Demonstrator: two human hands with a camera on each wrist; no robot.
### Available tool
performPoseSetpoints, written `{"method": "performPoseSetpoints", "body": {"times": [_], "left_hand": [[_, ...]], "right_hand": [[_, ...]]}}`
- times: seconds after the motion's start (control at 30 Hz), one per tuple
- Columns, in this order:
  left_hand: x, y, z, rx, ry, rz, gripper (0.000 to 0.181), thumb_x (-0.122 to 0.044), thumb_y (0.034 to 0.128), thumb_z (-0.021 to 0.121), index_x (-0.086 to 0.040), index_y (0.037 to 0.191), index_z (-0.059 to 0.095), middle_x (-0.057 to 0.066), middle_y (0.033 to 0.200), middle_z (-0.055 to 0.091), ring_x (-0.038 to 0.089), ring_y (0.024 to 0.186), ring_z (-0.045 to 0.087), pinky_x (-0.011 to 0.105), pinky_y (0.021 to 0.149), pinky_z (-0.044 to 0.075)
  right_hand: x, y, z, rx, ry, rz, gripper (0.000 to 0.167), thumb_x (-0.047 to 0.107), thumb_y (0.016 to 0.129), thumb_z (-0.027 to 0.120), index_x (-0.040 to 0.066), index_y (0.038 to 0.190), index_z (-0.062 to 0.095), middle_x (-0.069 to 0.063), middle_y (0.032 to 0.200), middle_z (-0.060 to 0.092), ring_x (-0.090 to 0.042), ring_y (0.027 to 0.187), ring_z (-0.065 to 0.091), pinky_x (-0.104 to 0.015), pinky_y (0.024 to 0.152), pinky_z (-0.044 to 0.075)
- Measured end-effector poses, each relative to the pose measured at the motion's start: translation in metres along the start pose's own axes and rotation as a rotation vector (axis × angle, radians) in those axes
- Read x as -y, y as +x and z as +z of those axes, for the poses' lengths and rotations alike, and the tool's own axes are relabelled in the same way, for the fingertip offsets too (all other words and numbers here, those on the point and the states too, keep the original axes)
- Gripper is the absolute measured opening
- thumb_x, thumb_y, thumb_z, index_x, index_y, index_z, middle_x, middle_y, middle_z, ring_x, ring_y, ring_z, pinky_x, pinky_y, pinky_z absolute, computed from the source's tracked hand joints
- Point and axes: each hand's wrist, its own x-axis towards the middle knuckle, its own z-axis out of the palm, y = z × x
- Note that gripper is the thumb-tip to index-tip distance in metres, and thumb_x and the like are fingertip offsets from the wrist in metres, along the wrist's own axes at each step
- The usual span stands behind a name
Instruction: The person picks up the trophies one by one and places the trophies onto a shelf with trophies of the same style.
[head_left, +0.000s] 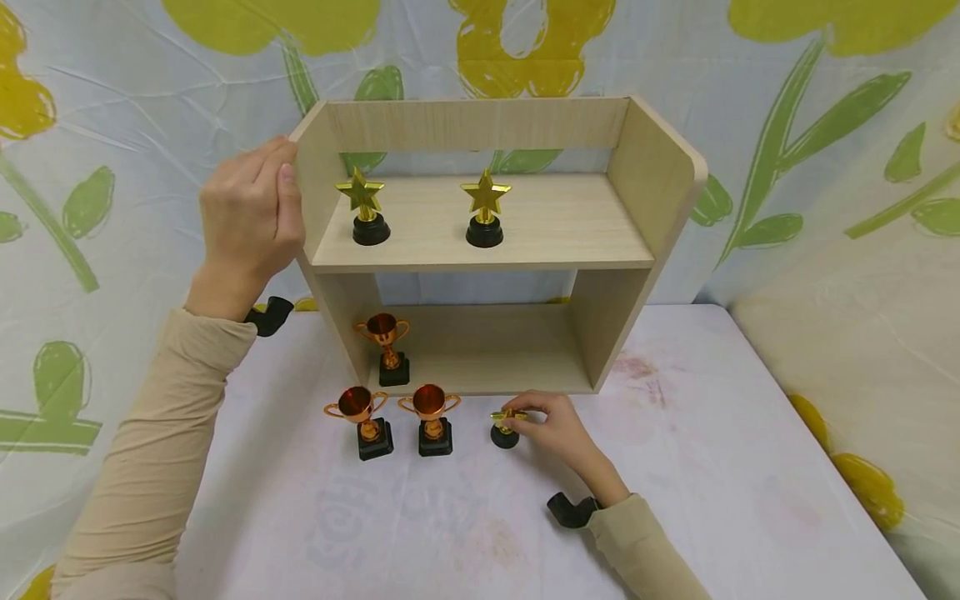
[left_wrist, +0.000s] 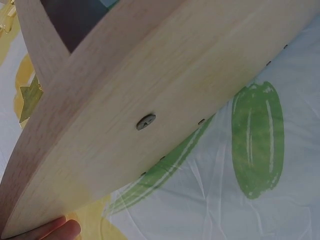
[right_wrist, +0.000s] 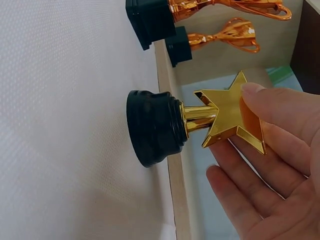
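Note:
My right hand (head_left: 553, 427) pinches the gold star of a small star trophy (right_wrist: 227, 112) between thumb and fingers. Its round black base (right_wrist: 154, 127) is at the white tabletop, in front of the shelf; whether it touches the cloth I cannot tell. At the upper left, my left hand (head_left: 255, 204) grips the front edge of the side panel of a wooden two-tier shelf (head_left: 480, 267). Only fingertips (left_wrist: 67, 231) of that hand show in the left wrist view, against the panel. Two more star trophies, one left (head_left: 367, 208) and one central (head_left: 485, 208), stand on the upper tier.
A bronze cup trophy (head_left: 387, 348) stands at the left of the lower tier. Two others, a left cup (head_left: 367, 423) and a right cup (head_left: 432, 419), stand on the white-covered table (head_left: 420, 533) before it. A flower-patterned cloth (head_left: 832, 150) hangs behind.

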Motion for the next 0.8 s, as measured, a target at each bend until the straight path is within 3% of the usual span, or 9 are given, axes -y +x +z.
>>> {"method": "performPoseSetpoints", "body": {"times": [0.2, 0.8], "left_hand": [[0.0, 0.0, 0.0003, -0.002, 0.006, -0.005, 0.049, -0.023, 0.0949, 0.036, 0.01, 0.108, 0.07, 0.021, 0.114, 0.07, 0.043, 0.103, 0.067, 0.06, 0.087, 0.051], [-0.0006, -0.0009, 0.0018, 0.002, 0.013, -0.016, 0.049, -0.023, 0.0947, 0.037, 0.01, 0.108, 0.07, 0.022, 0.114, 0.07, 0.043, 0.104, 0.067, 0.061, 0.088, 0.05]], "right_hand": [[-0.0012, 0.0003, -0.0007, -0.003, -0.012, -0.003, 0.013, 0.006, 0.081, 0.08, 0.011, 0.093, 0.078, 0.003, 0.093, 0.074, -0.014, 0.088, 0.068, -0.047, 0.086, 0.054], [0.0069, -0.0004, -0.0052, -0.006, -0.032, -0.011, 0.014, 0.006, 0.082, 0.078, 0.013, 0.094, 0.077, 0.007, 0.092, 0.073, -0.014, 0.09, 0.068, -0.05, 0.086, 0.053]]}}
